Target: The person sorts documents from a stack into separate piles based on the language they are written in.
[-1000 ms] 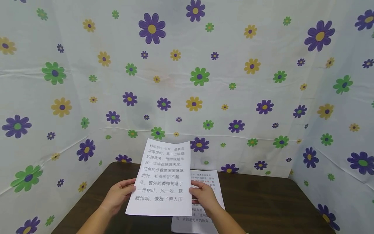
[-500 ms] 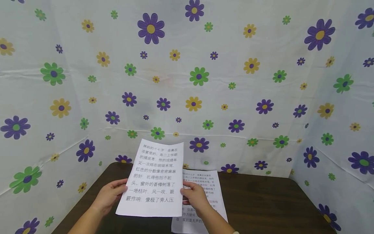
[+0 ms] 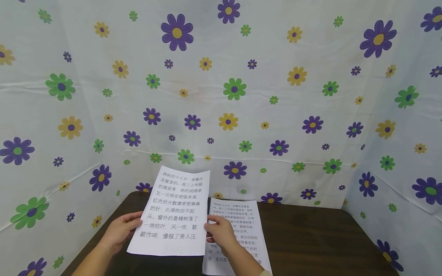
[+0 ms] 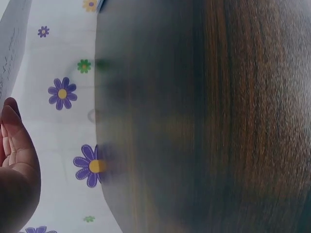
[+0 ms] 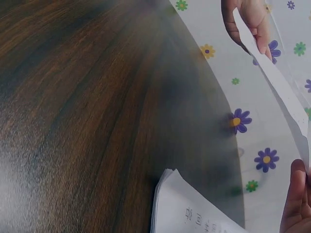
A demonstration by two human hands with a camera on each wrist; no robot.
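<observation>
A sheet of paper [image 3: 172, 214] printed with large Chinese characters is held tilted above the table, its face toward the head camera. My left hand [image 3: 121, 232] pinches its left edge, thumb in front. At the opposite edge my right hand [image 3: 221, 232] pinches it the same way. In the right wrist view the sheet [image 5: 277, 80] appears nearly edge-on between both hands. Beneath the right hand a paper stack [image 3: 238, 214] with smaller print lies on the table, partly hidden by that hand, its forearm and the held sheet. The left wrist view catches the left hand [image 4: 19, 150] at its border.
The dark wooden table [image 3: 310, 237] extends to the right of the stack. A white cloth [image 3: 269, 80] with purple, green and yellow flowers hangs behind the table and along both sides.
Both hands have carried the held sheet leftward, a little at a time. More of the paper stack on the table now shows beside it.
</observation>
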